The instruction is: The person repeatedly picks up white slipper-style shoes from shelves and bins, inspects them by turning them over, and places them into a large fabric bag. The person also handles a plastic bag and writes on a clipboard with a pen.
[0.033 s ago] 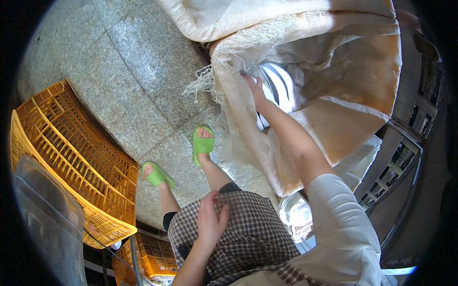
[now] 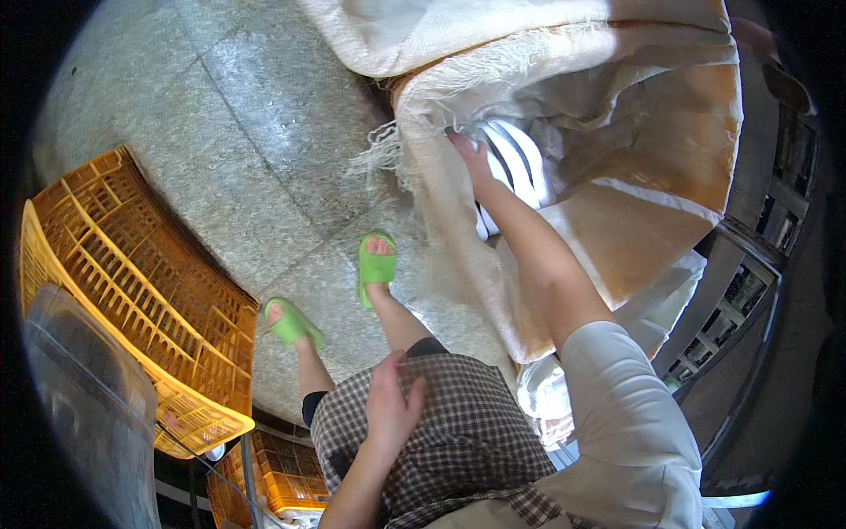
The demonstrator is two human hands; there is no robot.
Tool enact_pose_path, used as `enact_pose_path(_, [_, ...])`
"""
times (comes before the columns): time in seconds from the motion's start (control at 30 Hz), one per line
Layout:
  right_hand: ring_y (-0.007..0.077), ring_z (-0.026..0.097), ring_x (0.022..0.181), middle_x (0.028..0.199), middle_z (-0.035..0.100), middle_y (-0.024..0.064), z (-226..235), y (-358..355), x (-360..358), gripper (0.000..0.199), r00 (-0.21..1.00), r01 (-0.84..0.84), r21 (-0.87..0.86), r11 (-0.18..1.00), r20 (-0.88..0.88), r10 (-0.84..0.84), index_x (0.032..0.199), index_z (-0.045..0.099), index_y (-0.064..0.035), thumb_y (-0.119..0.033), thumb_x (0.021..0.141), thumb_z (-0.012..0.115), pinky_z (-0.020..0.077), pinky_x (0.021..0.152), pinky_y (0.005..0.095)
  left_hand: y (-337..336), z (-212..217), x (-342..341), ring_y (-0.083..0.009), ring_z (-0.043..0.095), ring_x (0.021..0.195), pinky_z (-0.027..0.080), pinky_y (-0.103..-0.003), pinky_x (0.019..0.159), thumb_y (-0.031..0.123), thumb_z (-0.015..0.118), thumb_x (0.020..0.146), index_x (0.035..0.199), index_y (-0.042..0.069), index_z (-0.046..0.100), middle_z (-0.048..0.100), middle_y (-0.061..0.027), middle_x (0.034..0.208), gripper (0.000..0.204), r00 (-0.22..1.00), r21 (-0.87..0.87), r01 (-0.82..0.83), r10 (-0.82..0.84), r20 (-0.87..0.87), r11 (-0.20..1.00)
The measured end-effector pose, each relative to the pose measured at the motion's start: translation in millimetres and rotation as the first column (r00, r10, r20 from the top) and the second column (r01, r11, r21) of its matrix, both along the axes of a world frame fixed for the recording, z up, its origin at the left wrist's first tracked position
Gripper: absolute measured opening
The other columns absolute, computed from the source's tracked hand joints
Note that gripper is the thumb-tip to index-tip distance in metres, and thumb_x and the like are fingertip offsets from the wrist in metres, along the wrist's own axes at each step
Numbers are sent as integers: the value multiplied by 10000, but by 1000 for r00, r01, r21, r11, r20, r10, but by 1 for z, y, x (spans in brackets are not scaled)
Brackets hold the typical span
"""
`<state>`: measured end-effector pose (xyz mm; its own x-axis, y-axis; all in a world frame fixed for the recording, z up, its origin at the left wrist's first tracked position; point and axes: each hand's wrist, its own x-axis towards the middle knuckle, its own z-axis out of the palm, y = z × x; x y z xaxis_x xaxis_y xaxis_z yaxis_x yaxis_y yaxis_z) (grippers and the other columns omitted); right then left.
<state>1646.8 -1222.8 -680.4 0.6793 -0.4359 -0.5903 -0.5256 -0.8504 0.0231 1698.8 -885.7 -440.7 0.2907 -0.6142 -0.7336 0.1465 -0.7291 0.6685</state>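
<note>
A large off-white woven sack [image 2: 652,115] with a frayed rim gapes at the upper right, its inside partly brown. Inside it lie several smooth white curved pieces [image 2: 520,159] with dark gaps between them; I cannot make out their kind. Down at their left edge, against the sack's wall, my right hand [image 2: 473,159] reaches in with fingers stretched out and thumb apart. Its fingertips are in shadow, and no clear grip shows. My left hand [image 2: 392,407] hovers over the checked apron [image 2: 467,414] on my lap, open, holding nothing.
Yellow-orange plastic crates [image 2: 167,291] stand at the left, beside a grey translucent container [image 2: 88,397]. My feet in green slippers [image 2: 377,264] rest on the grey tiled floor [image 2: 256,132]. Another pale sack [image 2: 493,26] lies beyond. Dark slatted frames [image 2: 740,282] line the right side.
My right hand has shifted very slightly within the sack, and the sack's near rim has moved a touch to the right. The left hand stays in place.
</note>
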Motion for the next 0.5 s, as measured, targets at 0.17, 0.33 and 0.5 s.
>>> enact_pose_path(0.17, [279, 441, 1162, 1233, 484, 138, 43, 3, 8, 315, 944, 273, -64, 960, 207, -255, 1083, 504, -30, -187, 813, 461, 354, 910, 514, 17, 15, 11, -322, 559, 951, 456, -371, 818, 135, 632, 786, 1181, -17, 438, 530, -201, 1073, 466, 999, 29, -27, 26, 25, 999])
enact_pose_path(0.33, [426, 591, 759, 893, 607, 243, 180, 22, -3, 356, 764, 615, -110, 781, 327, -556, 1114, 452, -8, -138, 783, 475, 468, 699, 479, 34, 49, 28, -314, 562, 959, 458, -378, 814, 135, 630, 783, 1173, -14, 448, 529, -194, 1075, 456, 996, 45, 40, -43, 72, 998])
enact_pose_path(0.5, [431, 594, 748, 814, 595, 275, 345, 44, 1, 432, 440, 749, -51, 660, 784, -439, 1192, 421, 2, -142, 786, 457, 472, 709, 471, 40, 105, 55, -304, 557, 957, 450, -371, 822, 113, 632, 775, 1172, -9, 442, 509, -189, 1101, 457, 979, -91, 2, 17, 203, 996])
